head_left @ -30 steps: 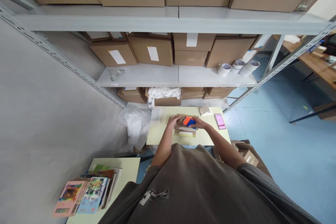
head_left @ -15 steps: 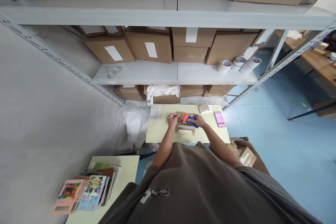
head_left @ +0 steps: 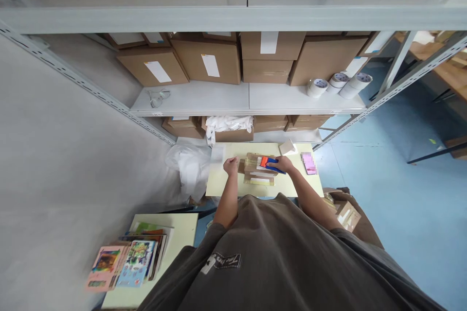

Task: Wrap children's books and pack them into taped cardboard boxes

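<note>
My right hand (head_left: pixel 284 164) grips an orange-and-blue tool (head_left: pixel 272 164) that looks like a tape dispenser. It is held over the right part of a small brown cardboard box (head_left: pixel 251 160) with pale labels and tape on it. The box lies on the pale yellow table (head_left: pixel 222 184). To the left of the box, my left hand (head_left: pixel 230 166) has its fingers pinched together; what is between them is too small to make out. A brown flap or strip (head_left: pixel 241 166) shows between my left hand and the box.
A folded white card (head_left: pixel 287 147) and a purple item (head_left: pixel 309 163) lie on the table's right part. Shelving ahead holds cardboard boxes (head_left: pixel 268 72) and tape rolls (head_left: pixel 317 87). Plastic bags (head_left: pixel 191 170) hang at left. Books (head_left: pixel 134 260) lie on a side table; an open carton (head_left: pixel 361 223) stands at right.
My hands have moved apart: the left went left, and the right went slightly right with the orange-and-blue tool. More of the box's top now shows between them. The view has shifted slightly.
</note>
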`<action>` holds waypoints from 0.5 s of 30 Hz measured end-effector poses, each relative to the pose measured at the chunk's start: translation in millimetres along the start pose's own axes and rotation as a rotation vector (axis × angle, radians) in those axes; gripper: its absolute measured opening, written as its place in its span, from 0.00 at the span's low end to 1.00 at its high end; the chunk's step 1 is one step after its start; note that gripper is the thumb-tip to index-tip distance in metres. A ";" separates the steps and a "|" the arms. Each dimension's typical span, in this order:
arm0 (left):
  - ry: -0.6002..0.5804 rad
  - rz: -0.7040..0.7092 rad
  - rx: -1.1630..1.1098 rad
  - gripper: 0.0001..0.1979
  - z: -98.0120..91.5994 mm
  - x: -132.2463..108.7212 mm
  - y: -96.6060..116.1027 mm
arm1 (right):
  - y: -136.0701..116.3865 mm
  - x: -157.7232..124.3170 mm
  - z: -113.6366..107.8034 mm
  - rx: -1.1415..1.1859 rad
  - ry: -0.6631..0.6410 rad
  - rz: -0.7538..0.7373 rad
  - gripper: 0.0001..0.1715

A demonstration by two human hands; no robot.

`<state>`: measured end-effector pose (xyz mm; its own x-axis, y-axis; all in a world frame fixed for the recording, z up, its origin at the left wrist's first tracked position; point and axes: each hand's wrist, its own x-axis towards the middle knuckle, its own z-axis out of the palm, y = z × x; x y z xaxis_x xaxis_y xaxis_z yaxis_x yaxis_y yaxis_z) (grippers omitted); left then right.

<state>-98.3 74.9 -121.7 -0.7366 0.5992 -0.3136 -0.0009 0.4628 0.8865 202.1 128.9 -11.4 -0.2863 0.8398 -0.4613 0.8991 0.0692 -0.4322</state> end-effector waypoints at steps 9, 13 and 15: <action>-0.122 -0.255 0.174 0.13 26.5 4.2 -19.5 | -17.3 7.7 -4.3 -0.075 -0.043 0.051 0.40; -0.207 -0.329 0.240 0.18 35.1 -1.8 -22.6 | -20.3 8.6 -3.1 -0.096 -0.044 0.067 0.41; -0.235 -0.257 0.298 0.20 31.9 -4.8 -24.3 | -21.5 9.4 -3.3 -0.092 -0.049 0.067 0.42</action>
<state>-73.1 81.6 -152.5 -0.5641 0.5567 -0.6098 0.0564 0.7627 0.6442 181.2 137.1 -3.8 -0.2382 0.8171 -0.5251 0.9428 0.0647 -0.3269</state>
